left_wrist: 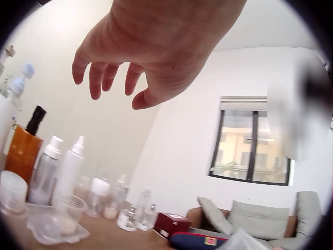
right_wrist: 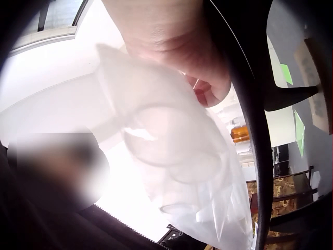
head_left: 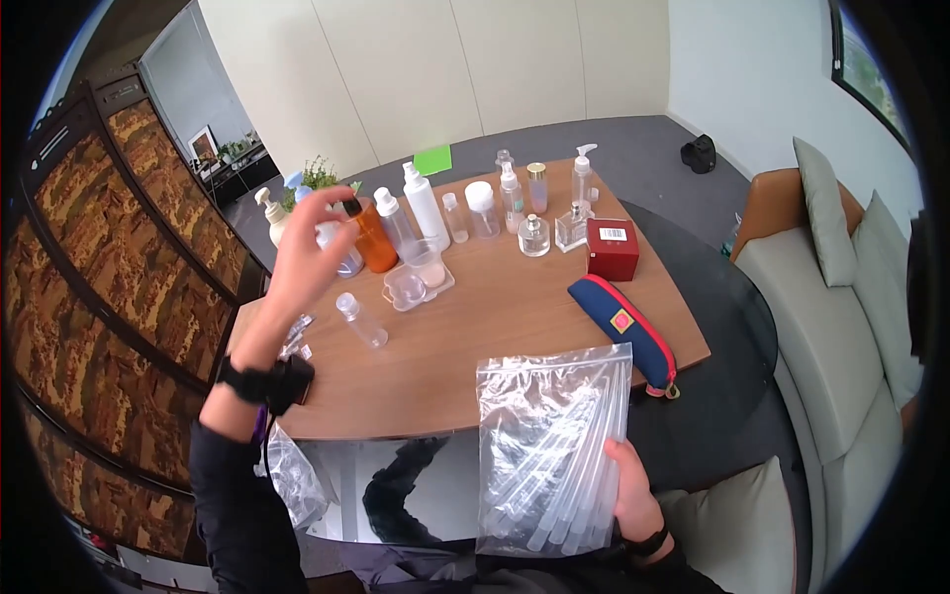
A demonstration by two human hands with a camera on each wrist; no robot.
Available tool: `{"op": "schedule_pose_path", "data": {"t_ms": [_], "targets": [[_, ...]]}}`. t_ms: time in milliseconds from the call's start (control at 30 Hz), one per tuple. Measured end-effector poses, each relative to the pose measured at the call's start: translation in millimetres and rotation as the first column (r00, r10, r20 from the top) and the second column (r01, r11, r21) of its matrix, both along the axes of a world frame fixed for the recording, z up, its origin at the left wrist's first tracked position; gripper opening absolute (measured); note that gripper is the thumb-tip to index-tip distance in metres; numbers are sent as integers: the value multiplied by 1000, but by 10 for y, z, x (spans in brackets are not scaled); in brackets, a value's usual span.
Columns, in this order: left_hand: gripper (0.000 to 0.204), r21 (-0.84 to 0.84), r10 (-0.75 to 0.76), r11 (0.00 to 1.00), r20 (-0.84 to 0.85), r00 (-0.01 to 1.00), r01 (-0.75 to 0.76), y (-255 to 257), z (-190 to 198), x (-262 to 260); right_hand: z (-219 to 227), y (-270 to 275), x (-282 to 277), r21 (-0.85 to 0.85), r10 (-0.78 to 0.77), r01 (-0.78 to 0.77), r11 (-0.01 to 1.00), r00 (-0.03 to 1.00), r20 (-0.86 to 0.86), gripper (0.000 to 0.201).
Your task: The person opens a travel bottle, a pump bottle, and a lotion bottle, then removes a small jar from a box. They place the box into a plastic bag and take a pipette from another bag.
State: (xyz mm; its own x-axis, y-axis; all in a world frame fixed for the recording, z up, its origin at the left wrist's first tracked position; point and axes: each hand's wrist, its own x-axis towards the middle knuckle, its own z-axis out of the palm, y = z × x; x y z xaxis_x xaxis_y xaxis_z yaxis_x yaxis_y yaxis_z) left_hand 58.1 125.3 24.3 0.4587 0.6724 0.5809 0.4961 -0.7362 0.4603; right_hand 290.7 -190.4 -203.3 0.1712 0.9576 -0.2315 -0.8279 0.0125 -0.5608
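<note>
My left hand (head_left: pixel 307 255) is raised over the left side of the table, fingers loosely curved and nothing between them. In the head view it overlaps an orange bottle (head_left: pixel 379 243) with a black top; the left wrist view shows the fingers (left_wrist: pixel 95 80) apart in the air, above the bottles. Low at the front, my right hand (head_left: pixel 636 495) grips the right edge of a clear zip bag (head_left: pixel 510 421). Slender clear plastic tubes (head_left: pixel 584 475) lie slanted inside it. The bag fills much of the right wrist view, hiding part of the fingers.
Several bottles, including a white spray bottle (head_left: pixel 427 208), line the wooden table's (head_left: pixel 445 386) back. A clear case (head_left: pixel 404 292) and small clear bottle (head_left: pixel 362 322) lie in front. On the right are a red box (head_left: pixel 612 257) and blue pouch (head_left: pixel 618 327); a sofa (head_left: pixel 816 327) stands beyond.
</note>
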Motion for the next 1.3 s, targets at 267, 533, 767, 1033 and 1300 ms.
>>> {"op": "schedule_pose_path", "data": {"t_ms": [267, 533, 767, 1033, 1300], "targets": [[40, -487, -396, 822, -117, 911, 295, -1477, -488, -216, 163, 14, -152, 60, 117, -129, 990, 977, 176, 28], [17, -470, -339, 831, -7, 941, 296, -1607, -414, -422, 572, 84, -485, 90, 312, -388, 917, 840, 445, 29], [9, -123, -182, 977, -60, 981, 174, -1700, -392, -631, 708, 219, -791, 116, 273, -341, 933, 879, 391, 31], [13, -20, -142, 990, -3, 990, 142, -1827, -411, -840, 750, 217, -991, 107, 313, -376, 920, 873, 375, 30], [13, 303, -80, 949, -29, 996, 85, -1786, -532, -889, 754, 165, -1060, 129, 293, -352, 927, 895, 337, 30]]}}
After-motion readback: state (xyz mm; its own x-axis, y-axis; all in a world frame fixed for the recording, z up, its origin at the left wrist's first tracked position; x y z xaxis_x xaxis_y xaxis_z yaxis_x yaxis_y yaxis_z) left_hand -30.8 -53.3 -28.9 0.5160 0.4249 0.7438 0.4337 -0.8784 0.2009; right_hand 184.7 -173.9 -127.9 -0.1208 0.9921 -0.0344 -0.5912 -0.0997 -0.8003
